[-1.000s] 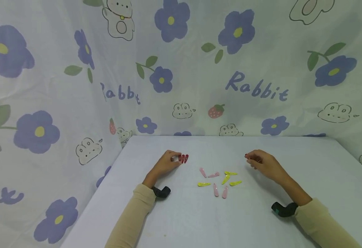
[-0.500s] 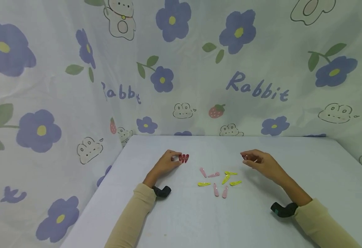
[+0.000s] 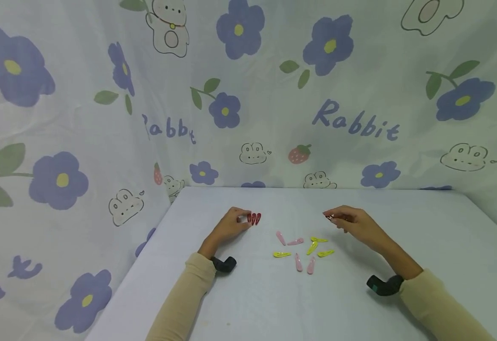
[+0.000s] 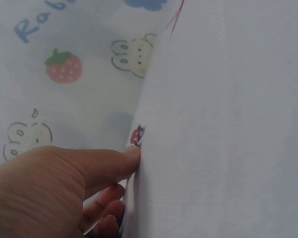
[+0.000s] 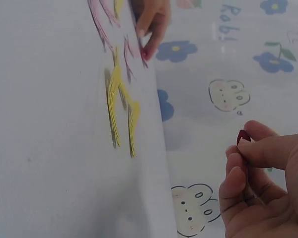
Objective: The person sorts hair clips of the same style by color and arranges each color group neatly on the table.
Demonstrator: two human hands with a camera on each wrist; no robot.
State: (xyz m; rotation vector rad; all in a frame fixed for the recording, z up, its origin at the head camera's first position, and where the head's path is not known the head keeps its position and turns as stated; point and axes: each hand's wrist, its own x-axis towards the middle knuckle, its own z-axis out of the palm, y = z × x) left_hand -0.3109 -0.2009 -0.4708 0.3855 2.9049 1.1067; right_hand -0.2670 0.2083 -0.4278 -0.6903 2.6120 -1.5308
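Observation:
Three red snap hair clips (image 3: 253, 219) lie side by side at the back left of the table. My left hand (image 3: 231, 225) grips the leftmost one between thumb and index finger; in the left wrist view a bit of red clip (image 4: 134, 136) shows past the thumb tip. My right hand (image 3: 355, 221) is raised over the table at the right and pinches another red hair clip (image 3: 329, 217), mostly hidden by the fingertips (image 5: 253, 130) in the right wrist view. Between the hands lie several pink hair clips (image 3: 298, 263) and several yellow hair clips (image 3: 281, 255).
The white tabletop (image 3: 270, 303) reaches back to a printed curtain (image 3: 274, 104) of flowers and rabbits, which also hangs at the left. Black wrist cameras (image 3: 385, 285) are strapped over both cuffs.
My right hand has moved a little left with the red hair clip, turning it in the fingers. The left hand and the clips on the table have stayed in place.

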